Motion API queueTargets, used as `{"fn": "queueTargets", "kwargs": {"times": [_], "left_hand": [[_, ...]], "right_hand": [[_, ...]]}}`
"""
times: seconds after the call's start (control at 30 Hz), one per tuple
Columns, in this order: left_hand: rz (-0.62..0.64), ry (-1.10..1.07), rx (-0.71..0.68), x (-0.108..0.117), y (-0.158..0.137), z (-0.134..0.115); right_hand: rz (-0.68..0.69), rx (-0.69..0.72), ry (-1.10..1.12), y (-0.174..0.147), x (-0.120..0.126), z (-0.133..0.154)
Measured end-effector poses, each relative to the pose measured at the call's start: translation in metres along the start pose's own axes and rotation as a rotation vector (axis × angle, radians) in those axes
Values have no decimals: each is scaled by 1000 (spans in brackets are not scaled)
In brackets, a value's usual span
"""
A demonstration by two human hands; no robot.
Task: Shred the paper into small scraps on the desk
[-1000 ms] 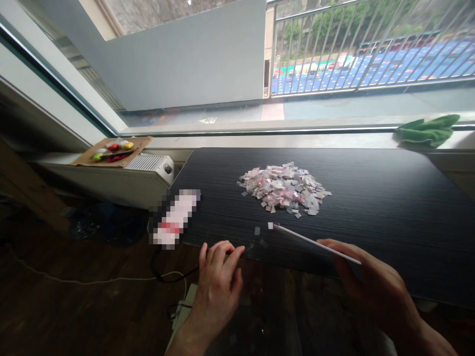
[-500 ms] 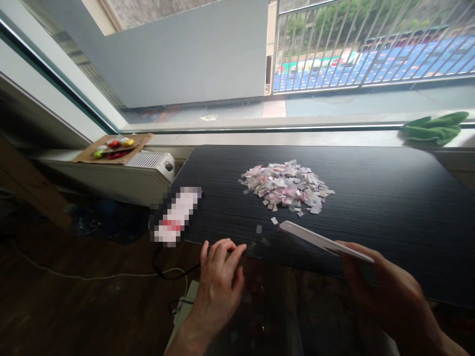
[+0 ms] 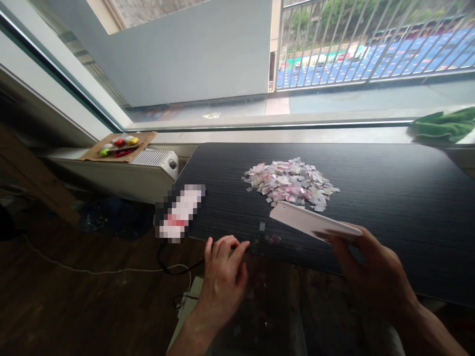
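On the black table lies a pile of small cut squares (image 3: 291, 180), whitish, pink and partly clear. A thin, flat pale-pink plate (image 3: 302, 220) with a rim and a small hole near its far end is gripped by my right hand (image 3: 367, 259). That plate's far end is at the near side of the pile; I cannot tell whether it touches the table. My left hand (image 3: 224, 277) rests at the table's near edge, fingers apart and holding nothing. Beyond its fingertips lie a few loose clear squares (image 3: 272, 239).
The black table (image 3: 389, 198) stands against the window. A blurred-out pinkish item (image 3: 181, 210) is at its left edge. A radiator (image 3: 159, 160) bears cardboard with colourful small objects (image 3: 120, 142). A green cloth (image 3: 445, 124) lies on the sill. Cables (image 3: 111, 270) run over the floor.
My right hand has moved the pale-pink plate forward and slightly left, up to the pile, showing more of its flat face. My left hand stays at the table edge. The view has shifted slightly.
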State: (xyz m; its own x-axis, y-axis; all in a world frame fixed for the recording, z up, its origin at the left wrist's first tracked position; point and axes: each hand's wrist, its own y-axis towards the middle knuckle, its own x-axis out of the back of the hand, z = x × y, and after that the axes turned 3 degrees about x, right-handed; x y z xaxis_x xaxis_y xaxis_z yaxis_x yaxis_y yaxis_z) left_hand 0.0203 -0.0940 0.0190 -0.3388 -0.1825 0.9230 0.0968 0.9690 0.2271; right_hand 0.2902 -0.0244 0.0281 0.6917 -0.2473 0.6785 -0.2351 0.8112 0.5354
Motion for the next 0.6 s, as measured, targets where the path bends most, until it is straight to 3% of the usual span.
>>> {"fn": "queueTargets", "kwargs": {"times": [0.27, 0.47, 0.6], "left_hand": [[-2, -24, 27, 1, 1, -4], [-10, -30, 37, 2, 2, -9], [-14, -24, 48, 3, 4, -10]], "right_hand": [[212, -47, 207, 0, -3, 6], [47, -425, 238, -18, 8, -16], [60, -469, 220, -29, 5, -17]]}}
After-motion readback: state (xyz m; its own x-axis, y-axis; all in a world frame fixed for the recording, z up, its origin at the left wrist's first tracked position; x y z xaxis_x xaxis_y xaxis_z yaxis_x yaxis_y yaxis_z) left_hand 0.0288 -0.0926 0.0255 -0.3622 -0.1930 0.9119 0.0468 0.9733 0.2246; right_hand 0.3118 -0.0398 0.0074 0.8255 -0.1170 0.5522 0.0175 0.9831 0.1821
